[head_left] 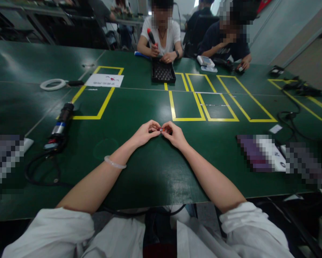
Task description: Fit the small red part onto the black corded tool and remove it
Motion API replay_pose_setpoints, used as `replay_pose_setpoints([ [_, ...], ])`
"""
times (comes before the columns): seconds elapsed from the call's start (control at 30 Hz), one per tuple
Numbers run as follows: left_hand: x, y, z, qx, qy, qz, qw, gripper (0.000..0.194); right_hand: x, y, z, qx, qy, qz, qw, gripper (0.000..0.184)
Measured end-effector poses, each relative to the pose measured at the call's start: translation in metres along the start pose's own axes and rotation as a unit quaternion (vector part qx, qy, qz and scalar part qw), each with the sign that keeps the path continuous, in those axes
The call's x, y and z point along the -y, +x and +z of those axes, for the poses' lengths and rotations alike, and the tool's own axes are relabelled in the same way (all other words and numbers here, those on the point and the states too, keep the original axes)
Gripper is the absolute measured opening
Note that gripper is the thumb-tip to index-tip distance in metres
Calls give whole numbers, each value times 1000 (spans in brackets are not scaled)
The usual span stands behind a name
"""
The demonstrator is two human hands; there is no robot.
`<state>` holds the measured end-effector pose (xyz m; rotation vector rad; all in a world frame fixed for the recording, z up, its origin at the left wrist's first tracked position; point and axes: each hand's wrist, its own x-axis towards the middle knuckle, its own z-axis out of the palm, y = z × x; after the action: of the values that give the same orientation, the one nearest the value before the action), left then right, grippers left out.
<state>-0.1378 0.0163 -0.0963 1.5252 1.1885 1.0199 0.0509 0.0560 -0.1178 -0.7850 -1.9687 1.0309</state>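
Just above the green table, my two hands meet over one small part, which is dark with a touch of red-orange. It is too small for me to tell its kind. My left hand pinches it from the left between thumb and fingertips. From the other side, my right hand pinches it the same way. The fingertips cover most of the part. A pale bangle sits around my left wrist.
Yellow tape frames mark the table ahead. Left lies a black and silver cylindrical tool with a cable; behind it are a paper sheet and a white coil. Opposite, a person works over a black tray. Printed packs lie right.
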Motion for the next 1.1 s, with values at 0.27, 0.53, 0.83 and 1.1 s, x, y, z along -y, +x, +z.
replay_pose_setpoints([
  [0.27, -1, 0, 0, -3, 8, -5, 1000, 33, 2, -1, 0, -5, -66, -42, 997, 13],
  [0.53, 0, 0, -1, -7, 13, -6, 1000, 31, 7, -2, -1, 6, -80, -28, 996, 23],
  [0.83, 1, 0, -1, -7, -2, -1, 1000, 36, 4, -2, -1, 4, -88, -29, 996, 15],
  [1.1, 3, 0, -2, 2, -16, -1, 1000, 40, -5, -1, -1, 0, -68, -8, 998, 14],
])
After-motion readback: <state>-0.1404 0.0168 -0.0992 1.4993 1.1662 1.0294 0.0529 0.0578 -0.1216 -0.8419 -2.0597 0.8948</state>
